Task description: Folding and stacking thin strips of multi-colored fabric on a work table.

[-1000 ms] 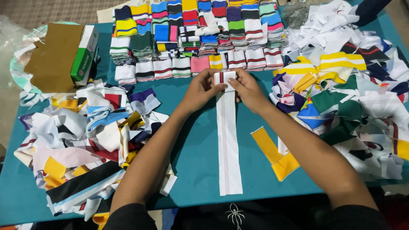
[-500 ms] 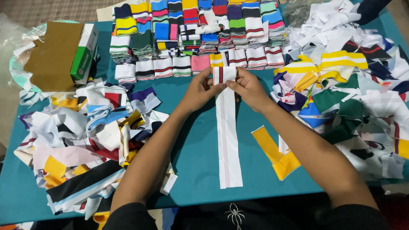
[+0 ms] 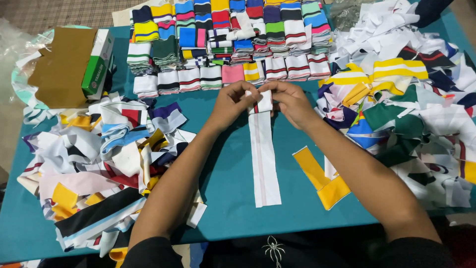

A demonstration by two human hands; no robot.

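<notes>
So there's a long white ribbed fabric strip [image 3: 263, 154] lying flat in the middle of the teal table [image 3: 233, 198], its far end folded over showing dark and red stripes. Left hand [image 3: 233, 101] and right hand [image 3: 290, 101] both pinch that folded end, fingers closed on it. At 5 o'clock from the strip sits a yellow strip [image 3: 320, 178]. At 12 o'clock, rows of folded striped collars [image 3: 223, 39]. Loose scrap piles at 9 o'clock [image 3: 99, 164] and 3 o'clock [image 3: 411, 109]. At 10 o'clock, a green-and-white box [image 3: 96, 62] beside a brown cardboard sheet [image 3: 62, 64]. Woven matting shows beyond the table's far edge.
</notes>
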